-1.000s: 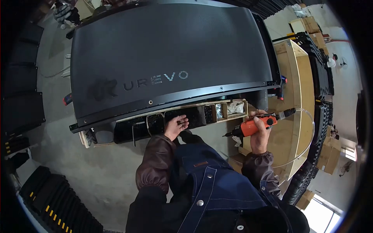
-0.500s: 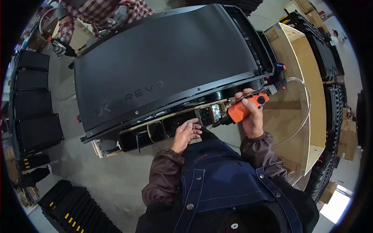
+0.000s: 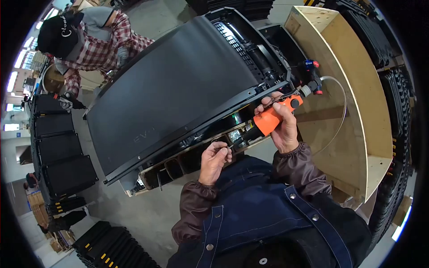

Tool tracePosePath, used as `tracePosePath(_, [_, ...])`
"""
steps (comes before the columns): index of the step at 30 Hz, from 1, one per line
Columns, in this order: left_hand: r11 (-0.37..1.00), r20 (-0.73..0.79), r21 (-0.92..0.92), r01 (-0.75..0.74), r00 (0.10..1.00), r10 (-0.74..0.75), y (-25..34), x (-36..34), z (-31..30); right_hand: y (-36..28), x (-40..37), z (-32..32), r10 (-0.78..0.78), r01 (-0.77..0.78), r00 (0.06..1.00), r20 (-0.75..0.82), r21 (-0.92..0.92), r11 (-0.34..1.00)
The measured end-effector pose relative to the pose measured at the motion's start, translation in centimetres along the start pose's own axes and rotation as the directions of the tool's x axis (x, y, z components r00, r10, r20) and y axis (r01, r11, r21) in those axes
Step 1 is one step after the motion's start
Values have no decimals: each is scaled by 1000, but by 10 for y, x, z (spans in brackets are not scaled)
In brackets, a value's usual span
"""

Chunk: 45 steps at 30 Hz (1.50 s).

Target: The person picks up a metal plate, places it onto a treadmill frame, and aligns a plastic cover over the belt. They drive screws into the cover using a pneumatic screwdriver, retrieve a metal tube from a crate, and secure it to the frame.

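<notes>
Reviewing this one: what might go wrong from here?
Nicked fingers: the left hand is right at the tip of the bit, so it might get caught if the driver slips or spins early.

Snagged hose: it loops beside the crate and could catch on the edge as the right hand moves.

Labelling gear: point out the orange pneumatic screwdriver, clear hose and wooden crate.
Orange pneumatic screwdriver [image 3: 268, 122]: head view, orange body.
Clear hose [image 3: 345, 102]: head view, outer bend.
Wooden crate [image 3: 335, 156]: head view, side wall.
</notes>
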<state>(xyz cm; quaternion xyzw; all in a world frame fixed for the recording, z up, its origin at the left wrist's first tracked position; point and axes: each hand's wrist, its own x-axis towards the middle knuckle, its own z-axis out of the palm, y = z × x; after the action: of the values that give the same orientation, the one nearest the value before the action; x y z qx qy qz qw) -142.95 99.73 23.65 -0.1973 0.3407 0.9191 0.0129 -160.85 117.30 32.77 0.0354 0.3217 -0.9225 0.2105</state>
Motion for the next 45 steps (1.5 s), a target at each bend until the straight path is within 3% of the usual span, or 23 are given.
tracePosePath(8, [982,37,-174,76,997,-71,-24,27,42,-29,12,-27,-27,27,1000,13,21,999])
tracePosePath(10, [987,20,-147,57,998,-55,-28,31,48,-31,13,-34,-48,51,998,-32,90,995])
tracePosePath(17, [983,14,-180,33,999,-31,-34,45,61,-33,15,-50,-68,77,983,-172,50,996])
tracePosePath(18, [989,-50,122,-86,994,92,-28,45,70,-33,15,-48,-81,91,971,-226,35,995])
tracePosePath(20, [720,-28,619,-314,907,419,-23,50,85,-33,17,-50,-98,105,955,-279,10,994])
tracePosePath(21, [726,-29,611,-316,907,419,-23,54,87,-33,20,-54,-84,95,942,-325,19,995])
tracePosePath(23, [290,215,822,-491,738,640,-22,61,89,-31,24,-61,-64,82,927,-371,33,996])
tracePosePath(24, [296,212,814,-500,730,650,-19,65,91,-30,26,-64,-59,79,927,-370,40,996])
tracePosePath(26, [695,-2,657,-293,921,390,-12,71,95,-31,25,-60,-141,143,918,-372,-22,989])
tracePosePath(28, [975,-26,203,-90,995,97,-23,93,77,-33,24,-45,-250,219,920,-302,-134,967])
tracePosePath(30, [947,65,-290,140,990,-127,-31,113,73,-38,30,-25,-369,336,923,-109,-241,911])
tracePosePath(32, [792,176,-572,212,975,-134,-36,128,83,-39,32,2,-439,442,893,97,-374,815])
tracePosePath(34, [753,195,-616,233,971,-141,-41,147,87,-34,42,18,-440,519,855,276,-439,734])
tracePosePath(36, [630,356,-712,312,933,-59,-45,159,88,-27,56,19,-367,558,827,426,-535,635])
tracePosePath(38, [618,322,-721,312,941,-100,-40,158,94,-18,63,24,-317,551,823,471,-527,648])
tracePosePath(40, [670,155,-701,242,970,-188,-27,152,105,-14,72,26,-255,582,792,555,-560,589])
tracePosePath(43, [715,233,-649,259,963,-137,-38,155,91,-15,82,32,-103,512,821,561,-646,566])
tracePosePath(44, [711,233,-654,259,963,-136,-37,150,88,-14,83,37,-63,452,843,535,-639,622])
tracePosePath(45, [888,142,-438,141,986,-87,-34,141,82,-15,88,40,-53,451,841,539,-643,619])
